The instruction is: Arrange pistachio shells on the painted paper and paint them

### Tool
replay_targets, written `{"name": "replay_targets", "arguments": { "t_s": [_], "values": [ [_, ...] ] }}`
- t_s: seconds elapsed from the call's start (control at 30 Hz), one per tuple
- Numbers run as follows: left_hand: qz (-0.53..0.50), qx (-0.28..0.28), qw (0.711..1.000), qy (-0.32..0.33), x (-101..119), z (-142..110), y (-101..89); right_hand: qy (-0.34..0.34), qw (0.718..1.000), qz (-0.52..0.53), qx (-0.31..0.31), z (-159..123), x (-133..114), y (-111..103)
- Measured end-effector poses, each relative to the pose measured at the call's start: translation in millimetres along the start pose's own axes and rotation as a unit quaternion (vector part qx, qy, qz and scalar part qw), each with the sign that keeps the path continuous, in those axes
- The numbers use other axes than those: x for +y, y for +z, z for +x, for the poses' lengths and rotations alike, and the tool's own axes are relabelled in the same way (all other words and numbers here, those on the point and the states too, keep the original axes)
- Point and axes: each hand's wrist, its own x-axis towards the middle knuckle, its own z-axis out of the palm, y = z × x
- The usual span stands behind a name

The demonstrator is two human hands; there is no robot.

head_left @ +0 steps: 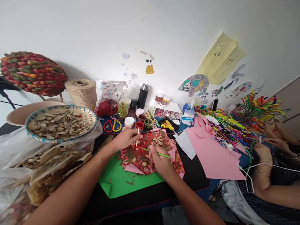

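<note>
In the head view, my left hand pinches a thin light wooden stick that stands nearly upright, its lower end at a small shell partly coloured red. My right hand is closed around a green-handled paintbrush, whose tip points left toward that shell. Both hands are over a paint-smeared sheet, mostly red with pink corners. Several pale nutshells lie on it. Beneath is a green sheet with brown smears. An open pot of red paint stands just beyond my left hand.
At left, a basket of shells sits near plastic bags and a twine spool. Behind are a green paint jar, yellow-handled scissors, a black flask and a yellow glue gun. Pink paper and another person's arms are rightward.
</note>
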Motion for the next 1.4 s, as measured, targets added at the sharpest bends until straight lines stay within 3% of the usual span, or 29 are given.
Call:
{"name": "replay_targets", "arguments": {
  "t_s": [0.27,0.8,1.1,1.4],
  "values": [
    [-0.021,-0.009,1.000,-0.009,1,-1,-0.2,0.010,1.000,0.012,0.000,-3,9,-5],
    [-0.042,-0.010,0.999,-0.028,-2,0,0.9,0.032,0.999,0.026,0.007,-13,5,-16],
    [-0.052,-0.020,0.998,-0.023,4,-2,-2.9,0.039,0.998,0.039,0.002,-9,11,-8],
    [-0.106,-0.053,0.992,-0.046,10,-2,-1.4,0.024,0.999,0.034,-0.001,-4,1,3]
  ]
}}
